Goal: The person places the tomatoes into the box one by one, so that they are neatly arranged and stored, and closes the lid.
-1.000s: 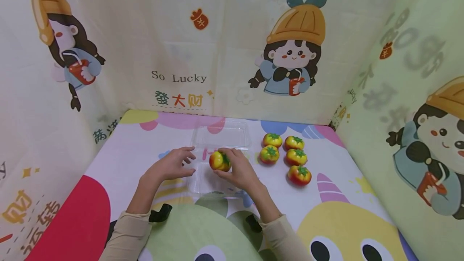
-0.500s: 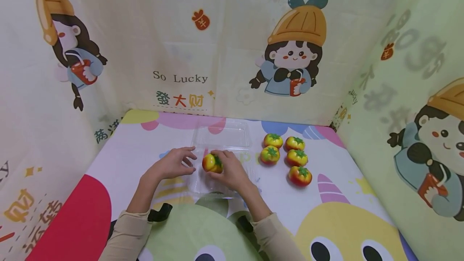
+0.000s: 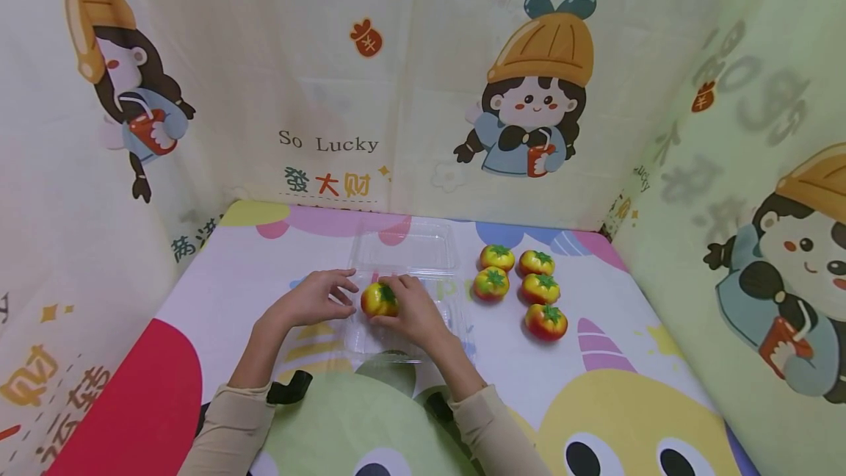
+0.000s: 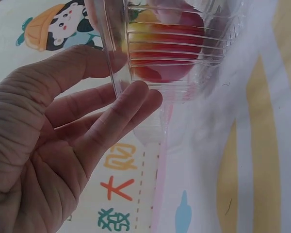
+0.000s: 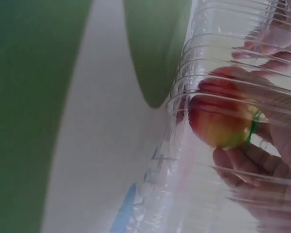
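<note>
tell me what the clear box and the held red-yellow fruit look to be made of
Box: most likely thin moulded plastic, glossy; it is see-through with pressed ribs and bright reflections.

Held fruit: smooth and shiny, perhaps painted plastic or foam, as the sheen and vivid red-to-yellow blend look artificial. The pictures don't settle which, or rule out real fruit.

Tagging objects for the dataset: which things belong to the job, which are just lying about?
Job:
held fruit, in the right grip
clear container, lid open
five matching fruits, probably

Not job, just surroundings:
patterned tablecloth
cartoon backdrop
</note>
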A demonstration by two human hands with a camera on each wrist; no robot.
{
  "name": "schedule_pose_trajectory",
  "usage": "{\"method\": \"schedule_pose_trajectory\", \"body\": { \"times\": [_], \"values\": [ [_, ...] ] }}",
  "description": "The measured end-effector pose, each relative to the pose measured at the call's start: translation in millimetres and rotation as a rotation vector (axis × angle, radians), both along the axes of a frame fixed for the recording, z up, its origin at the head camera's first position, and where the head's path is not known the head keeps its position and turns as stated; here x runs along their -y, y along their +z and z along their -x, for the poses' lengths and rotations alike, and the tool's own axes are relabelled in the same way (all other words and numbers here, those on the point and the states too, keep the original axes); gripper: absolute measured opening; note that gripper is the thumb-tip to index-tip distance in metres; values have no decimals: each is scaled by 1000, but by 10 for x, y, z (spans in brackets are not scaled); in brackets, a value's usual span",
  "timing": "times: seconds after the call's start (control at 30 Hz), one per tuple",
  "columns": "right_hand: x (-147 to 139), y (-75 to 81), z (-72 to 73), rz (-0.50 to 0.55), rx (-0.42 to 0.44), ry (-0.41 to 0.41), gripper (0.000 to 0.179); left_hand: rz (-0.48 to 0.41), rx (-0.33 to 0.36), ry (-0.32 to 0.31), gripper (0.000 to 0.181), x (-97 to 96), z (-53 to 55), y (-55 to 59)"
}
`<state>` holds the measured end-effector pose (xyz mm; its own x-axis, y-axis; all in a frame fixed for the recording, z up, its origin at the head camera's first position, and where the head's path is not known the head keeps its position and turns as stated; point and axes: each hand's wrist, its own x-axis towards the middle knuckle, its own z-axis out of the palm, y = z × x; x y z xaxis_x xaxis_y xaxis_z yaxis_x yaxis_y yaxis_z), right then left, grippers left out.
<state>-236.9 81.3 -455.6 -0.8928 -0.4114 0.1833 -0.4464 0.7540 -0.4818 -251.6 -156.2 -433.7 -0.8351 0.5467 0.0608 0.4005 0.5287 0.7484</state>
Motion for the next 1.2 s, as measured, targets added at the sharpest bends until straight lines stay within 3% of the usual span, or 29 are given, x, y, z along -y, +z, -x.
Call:
{"method": "schedule_pose_trajectory", "body": {
  "times": [0.53, 0.77, 0.9, 1.2],
  "values": [
    [1, 12, -9, 38, 47, 8, 61, 10, -1, 5, 40, -1, -9, 23],
    [15, 0, -8, 95, 51, 36, 58, -16, 3, -5, 66, 17, 1, 12],
    [22, -21, -21, 135, 8, 55, 56, -23, 7, 0, 61, 29, -1, 8],
    [37, -55, -56, 250, 70, -58, 56, -22, 18, -3, 58, 25, -4, -11]
  ]
}}
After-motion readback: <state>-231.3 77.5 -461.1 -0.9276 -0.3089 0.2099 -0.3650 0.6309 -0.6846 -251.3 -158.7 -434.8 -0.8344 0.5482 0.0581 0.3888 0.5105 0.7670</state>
